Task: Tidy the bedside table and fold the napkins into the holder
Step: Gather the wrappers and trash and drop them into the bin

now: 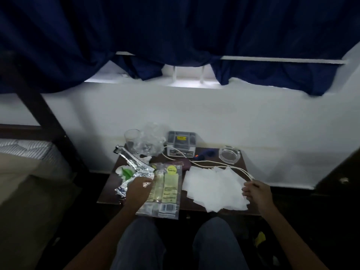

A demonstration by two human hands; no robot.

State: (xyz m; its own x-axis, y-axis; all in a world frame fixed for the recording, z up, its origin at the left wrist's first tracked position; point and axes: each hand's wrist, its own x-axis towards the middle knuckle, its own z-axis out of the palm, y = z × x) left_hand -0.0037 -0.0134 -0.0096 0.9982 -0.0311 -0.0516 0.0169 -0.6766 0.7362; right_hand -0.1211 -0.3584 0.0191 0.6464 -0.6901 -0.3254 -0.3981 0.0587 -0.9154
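A dark wooden bedside table (241,162) stands against the white wall. Several white napkins (212,187) lie spread loosely over its right half. My left hand (139,189) pinches the left edge of a clear plastic packet (164,190) with yellow-green labels at the table's front. Crumpled silver foil wrappers (134,164) lie just left of that hand. My right hand (255,191) is closed on a white cable (210,162) at the napkins' right edge. The cable runs back across the table to a grey and white box (181,143) by the wall.
At the back stand a glass tumbler (132,139), crumpled clear plastic (153,141), a glass ashtray (229,154) and a small blue and orange item (204,154). A bed (25,158) with a dark frame is at left. Dark blue curtains (175,32) hang above. My knees are below the table.
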